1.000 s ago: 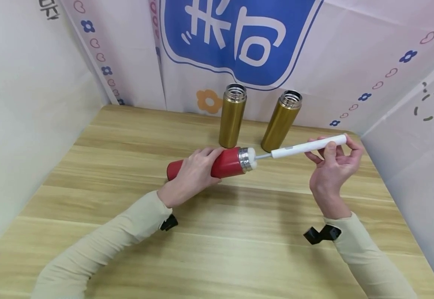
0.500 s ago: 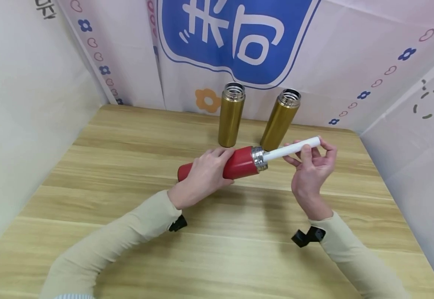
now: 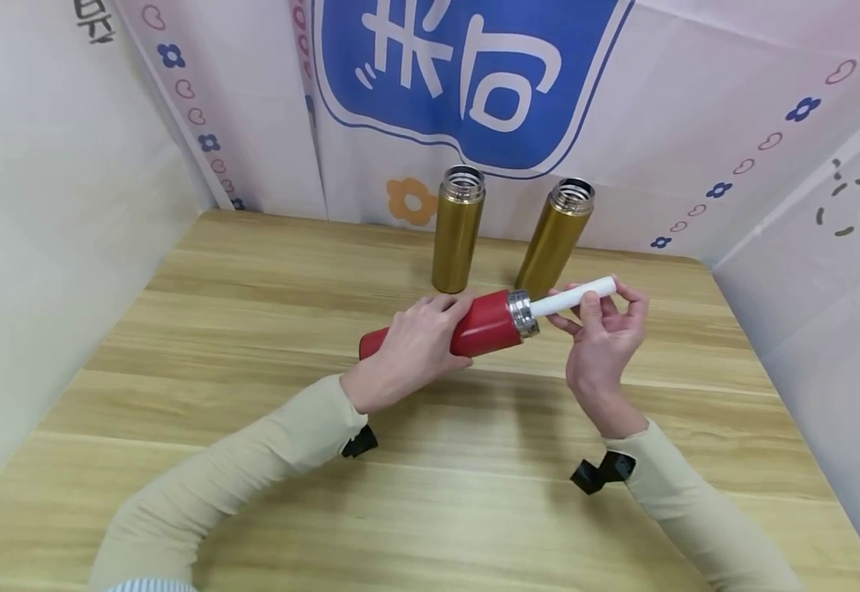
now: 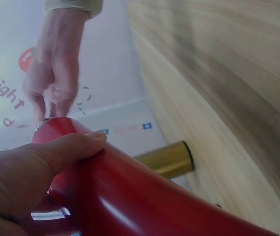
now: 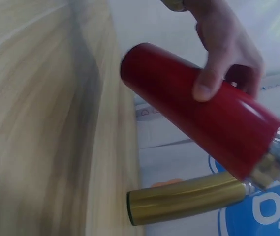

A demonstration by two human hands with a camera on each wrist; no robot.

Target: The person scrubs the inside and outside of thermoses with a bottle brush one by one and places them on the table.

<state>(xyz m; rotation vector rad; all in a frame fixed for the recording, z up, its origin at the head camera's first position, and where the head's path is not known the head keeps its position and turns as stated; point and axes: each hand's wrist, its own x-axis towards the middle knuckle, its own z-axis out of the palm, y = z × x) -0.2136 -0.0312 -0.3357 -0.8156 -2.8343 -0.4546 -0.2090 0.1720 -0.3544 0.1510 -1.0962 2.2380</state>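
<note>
My left hand grips a red thermos bottle round its body and holds it tilted nearly sideways above the table. Its silver threaded mouth points right and has no lid. My right hand pinches the white handle of a bottle brush between thumb and fingers. The brush's head and shaft are hidden inside the bottle, and the handle's end enters the mouth. In the right wrist view the red bottle shows with its base up at the left, the left thumb across it.
Two gold thermos bottles without lids, one on the left and one on the right, stand upright at the table's back edge, just behind the red bottle. Printed cloth walls enclose the wooden table at the back and sides.
My right hand has moved left, pushing the brush in until its white sponge head and grey shaft vanish inside the red bottle. My left hand and the bottle have shifted slightly right.
</note>
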